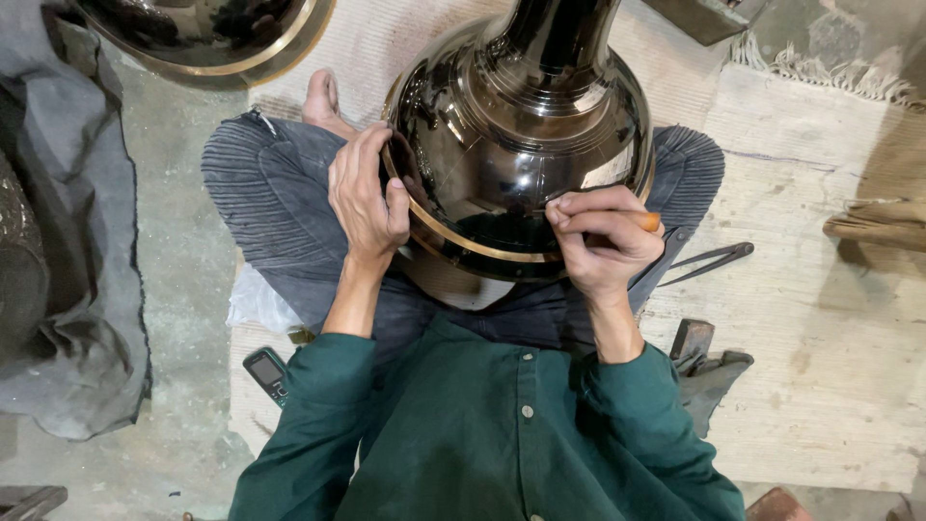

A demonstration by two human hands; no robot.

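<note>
A large, shiny dark metal vessel with a brass-coloured rim and a narrow neck lies tilted in my lap, neck pointing away. My left hand grips its rim on the left side, thumb on the outside. My right hand is closed around a small tool with an orange handle, its tip pressed against the vessel's lower body near the rim. I sit cross-legged in grey trousers and a green shirt.
Another dark metal bowl with a brass rim lies at the top left. Grey cloth is heaped on the left. A small phone lies by my left elbow. Metal compasses and a hammer-like tool rest on the pale mat at right.
</note>
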